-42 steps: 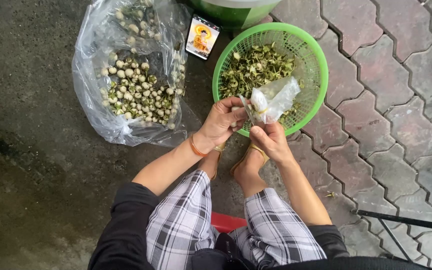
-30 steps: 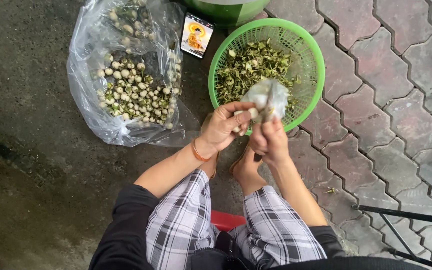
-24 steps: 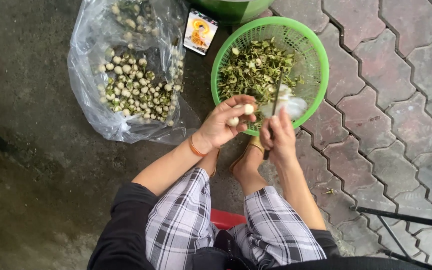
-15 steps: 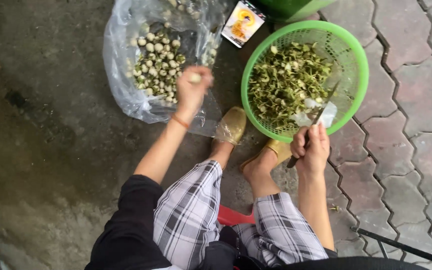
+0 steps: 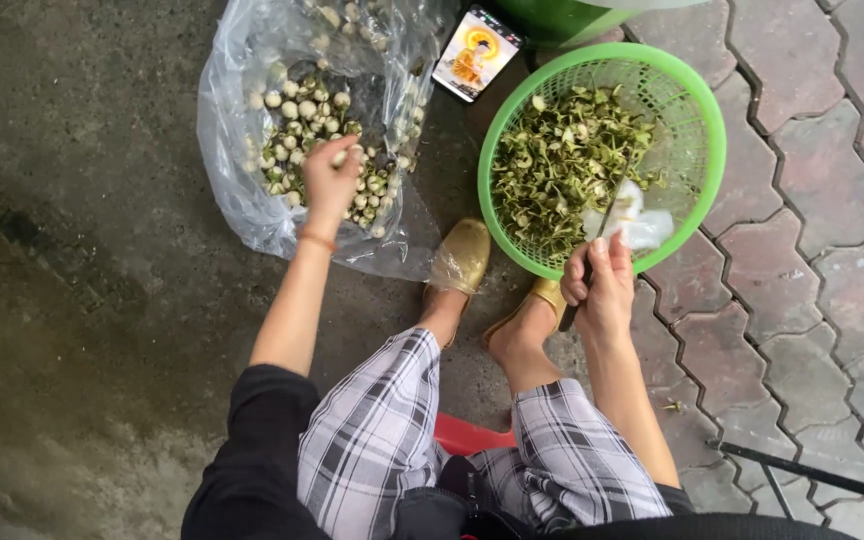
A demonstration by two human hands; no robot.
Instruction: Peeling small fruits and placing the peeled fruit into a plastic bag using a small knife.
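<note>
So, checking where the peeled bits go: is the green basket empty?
No, the green basket holds a heap of green husks.

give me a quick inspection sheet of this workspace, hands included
surface: dark concrete ground on the left, grey paving blocks on the right
job's things: clear plastic bag of small pale round seeds; green mesh basket of green husk scraps; knife
clutter: phone with lit screen lying between bag and basket; white plastic scrap in the basket
grippers: left hand in the bag, fingers closed on a seed; right hand gripping the knife at the basket's near rim
cables: nothing seen
surroundings: gold shoes, red seat edge, dark rod at lower right, green container at top
</note>
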